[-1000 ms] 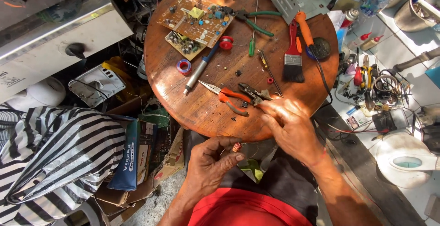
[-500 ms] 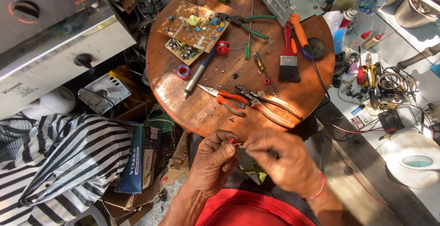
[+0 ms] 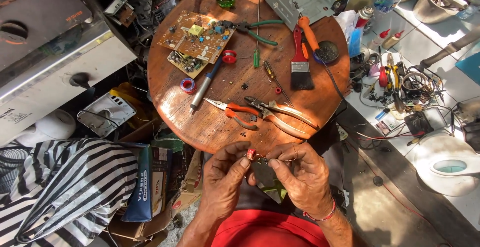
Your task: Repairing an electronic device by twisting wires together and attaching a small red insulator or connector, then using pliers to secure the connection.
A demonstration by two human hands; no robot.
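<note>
Left hand (image 3: 225, 179) + right hand (image 3: 300, 177) pinch small red part (image 3: 251, 153) | pliers (image 3: 240, 111) nr on round table (image 3: 210, 127)

Round wooden table (image 3: 210, 127) bears pliers (image 3: 240, 111), circuit boards (image 3: 195, 39), paintbrush (image 3: 300, 59).

Hard sunlight from the right, dappled shadows on the round table (image 3: 200, 122), sharp focus.
</note>
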